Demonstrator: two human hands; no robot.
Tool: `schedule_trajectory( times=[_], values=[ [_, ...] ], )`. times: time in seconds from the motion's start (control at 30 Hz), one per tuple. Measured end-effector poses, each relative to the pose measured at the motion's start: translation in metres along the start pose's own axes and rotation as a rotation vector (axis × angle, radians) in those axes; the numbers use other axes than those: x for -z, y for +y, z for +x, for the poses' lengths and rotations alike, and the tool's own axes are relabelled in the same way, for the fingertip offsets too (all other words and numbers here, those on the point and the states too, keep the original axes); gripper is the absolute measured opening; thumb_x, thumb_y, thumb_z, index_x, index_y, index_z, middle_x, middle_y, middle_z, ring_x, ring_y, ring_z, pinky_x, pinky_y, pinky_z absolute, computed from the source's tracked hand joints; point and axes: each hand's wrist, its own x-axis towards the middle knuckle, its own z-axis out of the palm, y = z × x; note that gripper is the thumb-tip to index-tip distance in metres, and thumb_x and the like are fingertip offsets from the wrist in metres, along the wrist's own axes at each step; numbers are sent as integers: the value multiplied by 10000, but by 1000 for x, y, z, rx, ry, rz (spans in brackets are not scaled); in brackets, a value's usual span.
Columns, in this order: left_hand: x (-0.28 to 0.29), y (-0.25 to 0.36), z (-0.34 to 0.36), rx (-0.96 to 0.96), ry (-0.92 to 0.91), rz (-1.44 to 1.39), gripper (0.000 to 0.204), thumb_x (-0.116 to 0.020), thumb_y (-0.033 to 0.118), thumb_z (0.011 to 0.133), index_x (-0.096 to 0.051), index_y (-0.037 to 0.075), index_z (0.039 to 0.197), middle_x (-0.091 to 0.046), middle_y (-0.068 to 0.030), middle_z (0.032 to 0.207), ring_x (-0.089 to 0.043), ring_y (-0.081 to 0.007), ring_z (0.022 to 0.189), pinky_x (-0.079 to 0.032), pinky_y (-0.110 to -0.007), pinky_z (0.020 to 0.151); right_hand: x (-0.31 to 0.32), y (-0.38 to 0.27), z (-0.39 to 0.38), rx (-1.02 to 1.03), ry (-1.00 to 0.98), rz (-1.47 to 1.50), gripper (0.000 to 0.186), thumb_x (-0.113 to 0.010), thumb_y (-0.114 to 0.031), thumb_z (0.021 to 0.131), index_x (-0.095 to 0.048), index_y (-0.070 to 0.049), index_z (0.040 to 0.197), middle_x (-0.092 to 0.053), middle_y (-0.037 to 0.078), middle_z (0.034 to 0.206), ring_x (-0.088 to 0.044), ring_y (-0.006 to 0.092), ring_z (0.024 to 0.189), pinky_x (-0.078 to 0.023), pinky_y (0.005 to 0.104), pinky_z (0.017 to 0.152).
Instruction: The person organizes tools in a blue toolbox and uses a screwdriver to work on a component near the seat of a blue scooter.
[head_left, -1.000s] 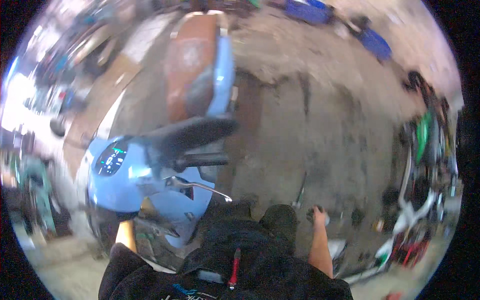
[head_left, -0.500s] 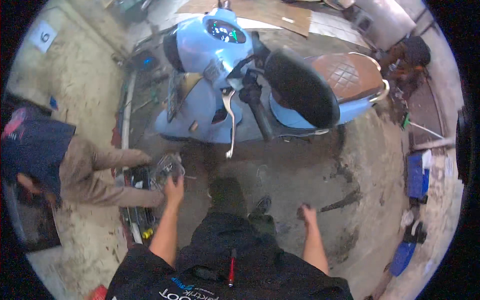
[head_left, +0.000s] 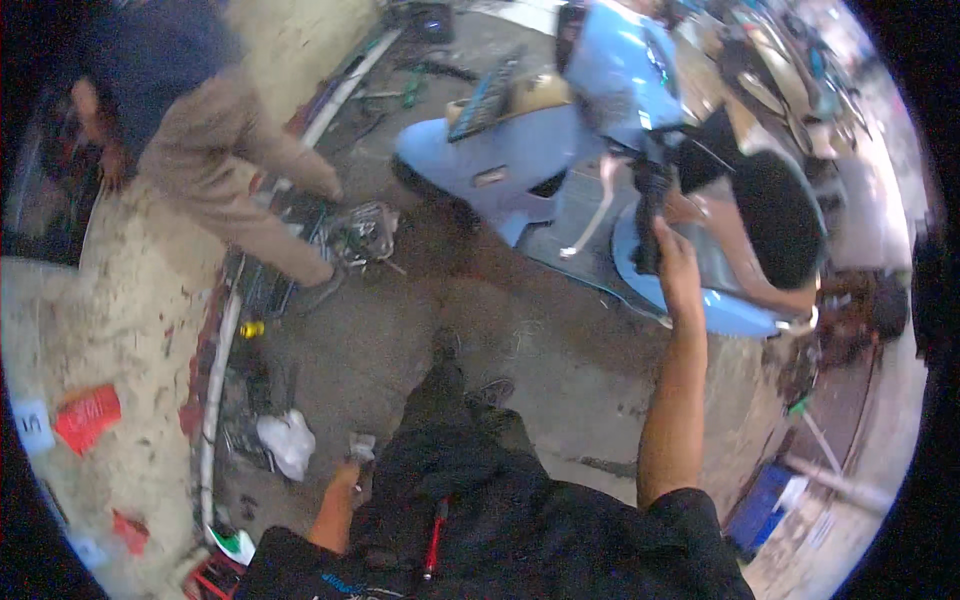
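At 1 o'clock, on the concrete floor: light-blue scooter [head_left: 520,165], upright, front end turned toward the person.
Right hand [head_left: 672,250]: arm stretched out, grip closed around the black handlebar grip [head_left: 650,215] at 1 o'clock.
Left hand [head_left: 345,478]: low at 7 o'clock, beside a small pale object [head_left: 361,446]; whether the fingers are curled or spread, cannot tell.
Handling (judgement): scooter heavy, rigid, apt to tip; painted panels slick. Rubber bar end gives the surest hold; brake lever [head_left: 590,215] too slender to bear load.
Nearby: crouching co-worker [head_left: 215,160] at 10 o'clock, over metal parts [head_left: 365,232].
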Motion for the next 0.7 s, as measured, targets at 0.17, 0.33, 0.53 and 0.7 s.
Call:
schedule_trajectory(
  times=[0.17, 0.33, 0.53, 0.7],
  values=[
    [19, 137, 9, -280, 122, -101, 605, -600, 394, 783, -473, -6, 1219, -531, -216, 1189, -492, -342, 1122, -375, -391, 943, -22, 0, -2, -285, 239, 611, 322, -491, -396, 879, -527, -90, 784, -458, 30, 536, -426, 158, 396, -346, 283, 393],
    [85, 193, 40, -283, 88, -92, 575, -604, 346, 797, -450, 9, 1237, -560, -210, 1144, -537, -320, 1068, -423, -391, 883, -47, -32, 7, -275, 341, 720, 308, -499, -408, 870, -518, -107, 804, -436, 19, 512, -406, 140, 385, -298, 275, 356],
    [128, 209, 116, -280, 309, -4, 483, -613, 301, 783, -510, 1, 1147, -593, -211, 1056, -568, -350, 988, -443, -401, 847, -81, -90, 15, -335, 261, 971, 266, -479, -386, 883, -501, -137, 792, -418, 9, 501, -379, 151, 380, -289, 271, 375],
    [97, 281, 126, -453, 216, 6, 490, -623, 318, 776, -513, -11, 1123, -590, -220, 1055, -566, -351, 990, -436, -406, 855, -92, -115, 35, -316, 244, 1015, 235, -484, -362, 891, -492, -148, 793, -435, 8, 530, -430, 157, 448, -334, 292, 423]
  ],
)
